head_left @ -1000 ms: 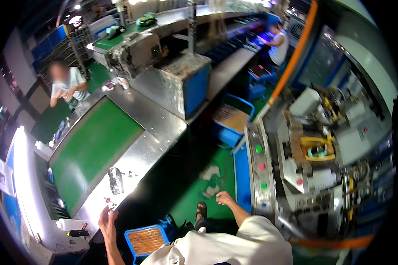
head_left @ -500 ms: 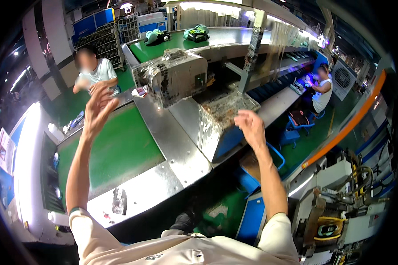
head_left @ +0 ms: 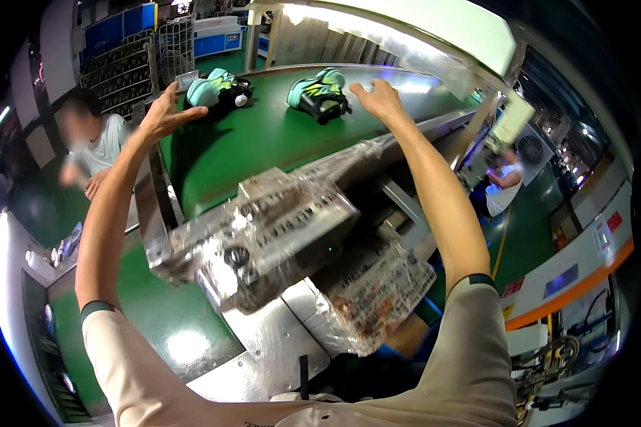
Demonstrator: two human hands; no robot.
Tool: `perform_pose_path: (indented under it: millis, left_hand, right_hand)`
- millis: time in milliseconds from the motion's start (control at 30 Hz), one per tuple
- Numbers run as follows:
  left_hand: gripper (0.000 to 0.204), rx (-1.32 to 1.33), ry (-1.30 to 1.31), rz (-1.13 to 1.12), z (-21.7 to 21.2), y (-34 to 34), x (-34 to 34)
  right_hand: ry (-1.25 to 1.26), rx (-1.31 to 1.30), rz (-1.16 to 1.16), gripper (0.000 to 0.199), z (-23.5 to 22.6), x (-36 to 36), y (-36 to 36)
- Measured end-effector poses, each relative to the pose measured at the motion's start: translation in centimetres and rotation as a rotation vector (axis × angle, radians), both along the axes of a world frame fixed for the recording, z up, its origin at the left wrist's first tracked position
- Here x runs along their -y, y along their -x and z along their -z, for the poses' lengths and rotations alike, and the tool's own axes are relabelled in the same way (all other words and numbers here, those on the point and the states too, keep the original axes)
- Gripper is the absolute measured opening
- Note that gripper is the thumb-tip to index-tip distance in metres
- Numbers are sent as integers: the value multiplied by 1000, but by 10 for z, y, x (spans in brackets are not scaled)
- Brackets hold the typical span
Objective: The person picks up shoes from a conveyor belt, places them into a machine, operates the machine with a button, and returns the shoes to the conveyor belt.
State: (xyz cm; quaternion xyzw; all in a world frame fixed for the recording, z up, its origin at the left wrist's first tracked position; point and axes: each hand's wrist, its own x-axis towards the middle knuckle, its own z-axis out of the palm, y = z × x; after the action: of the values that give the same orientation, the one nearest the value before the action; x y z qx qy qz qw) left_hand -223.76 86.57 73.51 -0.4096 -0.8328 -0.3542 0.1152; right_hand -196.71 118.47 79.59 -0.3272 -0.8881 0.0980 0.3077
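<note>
Overhead, both bare arms stretch up and forward toward a raised green conveyor belt (head_left: 263,153) that carries two turquoise-and-black athletic shoes. The left hand (head_left: 165,114) is spread wide, fingers apart and holding nothing, just beside the left turquoise shoe (head_left: 217,89) at the belt's near-left edge — close, but I cannot tell whether a fingertip touches it. The right hand (head_left: 377,98) is also opened out flat and empty, palm down over the belt just to the right of the second turquoise shoe (head_left: 319,92), apart from it by a small gap.

Each shoe looks light and soft in the upper, with a stiffer sole, so it should lift easily with one hand; the safest hold is likely around the heel collar or across the midfoot, where the upper meets the sole. The mesh may crumple if pinched at the toe.

Below the belt sits a boxy metal machine wrapped in crinkled clear plastic film (head_left: 263,238), with a shiny steel table edge (head_left: 278,341) under it. A seated person in a white shirt (head_left: 96,146) is at the left, and another person in a white top (head_left: 502,188) works far right, beside an orange-striped white cabinet (head_left: 584,274).
</note>
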Motion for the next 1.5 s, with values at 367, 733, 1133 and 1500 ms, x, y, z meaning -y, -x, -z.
perform_pose_path:
  millis: [367,733,1133,1500]
  left_hand:
    - [60,-54,-155,233,22,6,-43]
    - [53,155,-151,-96,4,1,-1]
    - [39,414,-392,285,-118,-272,-83]
    - [38,836,-59,448,58,-400,-178]
  right_hand:
    - [396,454,-474,73,41,-150,159]
    - [-114,221,-475,57,-64,73,-39]
    - [-543,790,-563,73,195,116,-268]
    - [-61,176,-1196,15,208,220,-345]
